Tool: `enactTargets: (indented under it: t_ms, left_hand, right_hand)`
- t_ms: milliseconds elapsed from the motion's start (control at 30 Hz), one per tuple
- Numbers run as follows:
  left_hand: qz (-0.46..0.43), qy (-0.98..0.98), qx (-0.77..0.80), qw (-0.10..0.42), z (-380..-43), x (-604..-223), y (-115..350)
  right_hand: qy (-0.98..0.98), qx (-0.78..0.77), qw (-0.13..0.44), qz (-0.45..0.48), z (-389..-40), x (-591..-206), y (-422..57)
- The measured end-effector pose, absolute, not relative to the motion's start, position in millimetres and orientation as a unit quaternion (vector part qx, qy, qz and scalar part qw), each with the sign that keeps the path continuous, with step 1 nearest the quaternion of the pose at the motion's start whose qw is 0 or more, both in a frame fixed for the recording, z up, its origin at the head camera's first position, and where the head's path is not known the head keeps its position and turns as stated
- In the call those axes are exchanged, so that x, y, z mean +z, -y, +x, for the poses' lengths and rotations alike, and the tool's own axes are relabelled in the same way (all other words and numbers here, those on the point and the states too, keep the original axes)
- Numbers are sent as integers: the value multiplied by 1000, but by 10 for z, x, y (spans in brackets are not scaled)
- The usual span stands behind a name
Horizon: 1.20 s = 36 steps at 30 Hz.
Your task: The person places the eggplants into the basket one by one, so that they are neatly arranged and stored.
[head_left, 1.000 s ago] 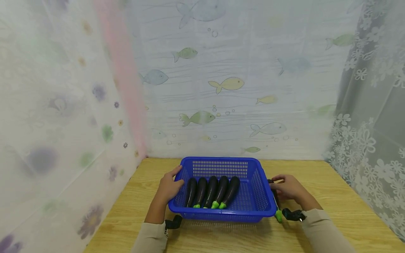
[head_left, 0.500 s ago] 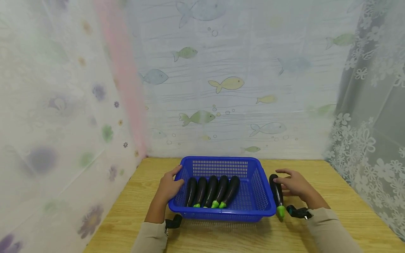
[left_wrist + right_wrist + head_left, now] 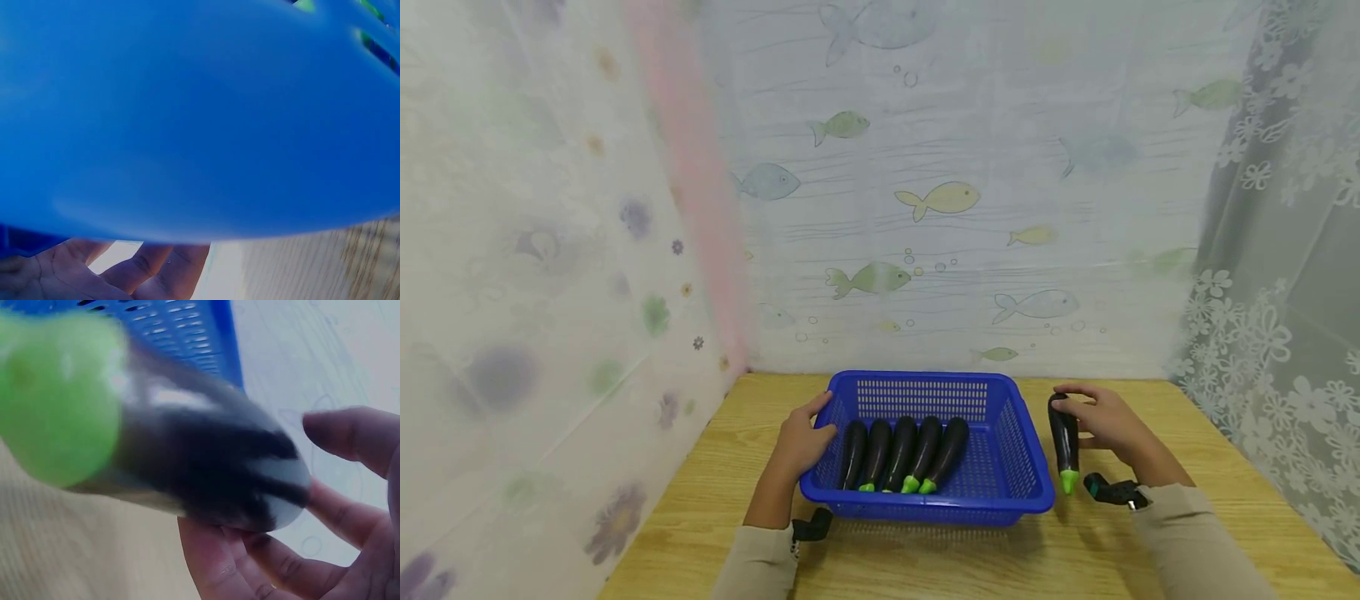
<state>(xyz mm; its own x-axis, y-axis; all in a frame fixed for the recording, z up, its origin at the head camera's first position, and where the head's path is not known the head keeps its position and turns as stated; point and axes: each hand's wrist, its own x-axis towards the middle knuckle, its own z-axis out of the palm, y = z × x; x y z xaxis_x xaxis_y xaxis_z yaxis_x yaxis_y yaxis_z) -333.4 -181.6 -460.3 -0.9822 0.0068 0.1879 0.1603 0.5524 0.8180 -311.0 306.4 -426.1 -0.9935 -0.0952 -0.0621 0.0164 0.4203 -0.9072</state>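
Observation:
A blue plastic basket [image 3: 928, 502] stands on the table with several dark eggplants [image 3: 904, 454] lying side by side in its left and middle part. My left hand [image 3: 801, 442] grips the basket's left rim, thumb over the inner side. The left wrist view is mostly filled by the blurred basket wall [image 3: 200, 125], with part of the left hand [image 3: 125, 275] below it. Right of the basket, my right hand [image 3: 1105, 427] holds one more eggplant [image 3: 1064, 442] by its rounded end. Its green cap [image 3: 62, 400] points toward the camera in the right wrist view, and the fingers [image 3: 219, 562] touch the dark end.
The wood-grain table [image 3: 940, 567] reaches back to a wall sheet [image 3: 955, 250] printed with fish. A flowered sheet [image 3: 550, 333] hangs on the left and a lacy curtain [image 3: 1270, 358] on the right. Each wrist carries a small black camera [image 3: 812, 527].
My right hand has moved right and away from the basket's side, bringing the eggplant with it and raising it. The left hand and basket stay where they were.

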Motion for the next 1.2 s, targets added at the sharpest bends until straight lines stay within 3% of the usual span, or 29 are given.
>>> enactTargets:
  t_ms: [433,1200]
  left_hand:
    - [-46,880,-466,85,-3296,-4579,1806]
    - [-49,877,-471,84,-3278,-4548,1795]
  right_hand:
    - [-866,-499,16,-38,-3150,-3964,-2929]
    - [-830,-555,33,-46,-3313,-3785,-2425]
